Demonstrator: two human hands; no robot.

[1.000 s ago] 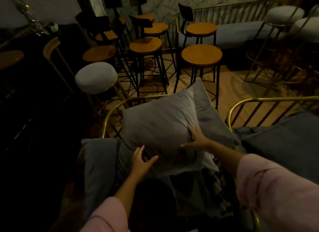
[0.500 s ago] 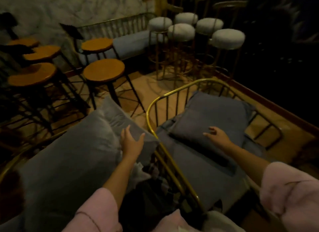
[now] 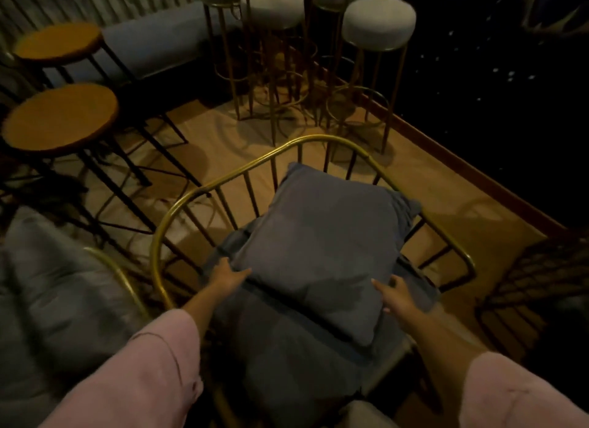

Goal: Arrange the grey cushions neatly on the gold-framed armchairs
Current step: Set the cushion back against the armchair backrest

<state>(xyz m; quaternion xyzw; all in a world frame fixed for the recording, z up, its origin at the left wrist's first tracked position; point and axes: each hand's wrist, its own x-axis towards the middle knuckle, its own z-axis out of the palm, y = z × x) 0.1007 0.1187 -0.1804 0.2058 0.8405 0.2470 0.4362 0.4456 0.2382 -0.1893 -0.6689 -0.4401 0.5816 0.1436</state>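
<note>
The grey cushion (image 3: 325, 252) lies tilted in the gold-framed armchair (image 3: 229, 175), its far edge leaning up against the curved back rail and its near edge resting on the grey seat pad (image 3: 287, 348) below it. The left hand (image 3: 228, 276) is at the cushion's near left corner, fingers curled over the edge and touching the fabric; the right hand (image 3: 395, 297) is at the near right corner, fingers spread and loose against the side, not closed round it. Both arms wear pink sleeves (image 3: 149, 373). At the left edge of the view a second grey cushion (image 3: 54, 287) sits in a neighbouring armchair whose gold rail (image 3: 121, 277) runs just beside the first chair's frame. Beyond the chairs, on the pale floor (image 3: 223, 134), stand two wooden-topped stools (image 3: 60, 116) with black legs on the left and a cluster of white padded bar stools (image 3: 377, 22) with gold legs further back. The right side of the room is too dark to make out.
</note>
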